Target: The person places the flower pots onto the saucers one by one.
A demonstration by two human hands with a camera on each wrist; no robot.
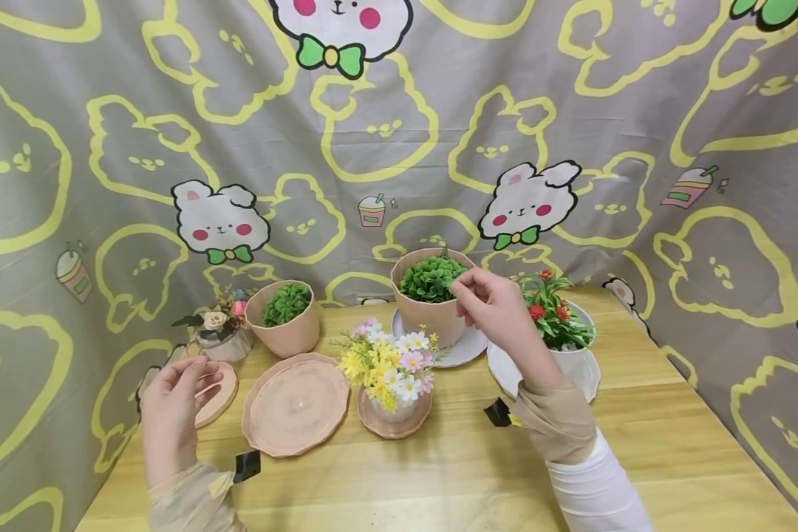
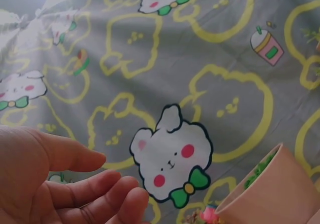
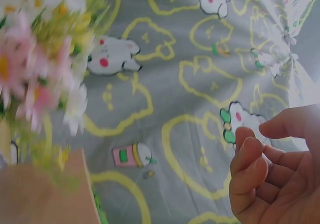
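My left hand (image 1: 176, 410) hovers at the left with fingers loosely bent and holds nothing. It partly covers a small pink saucer (image 1: 221, 403); a bare, larger pink saucer (image 1: 295, 406) lies to its right. In the left wrist view, the left hand (image 2: 75, 184) has thumb and fingers apart. My right hand (image 1: 499, 314), also holding nothing, is in front of the right side of a pink pot (image 1: 425, 318) with a green plant (image 1: 432, 277); contact cannot be told. That pot stands on a white saucer (image 1: 462, 352). In the right wrist view, the right hand's (image 3: 275, 174) fingers are loosely curled.
Yellow, white and pink flowers (image 1: 389, 362) stand in a pot on a pink saucer (image 1: 395, 427) at centre. Back left are another pink pot (image 1: 286, 336) and a rose pot (image 1: 222, 343). A white pot (image 1: 578, 362) with red flowers stands right. A patterned cloth (image 1: 386, 148) hangs behind.
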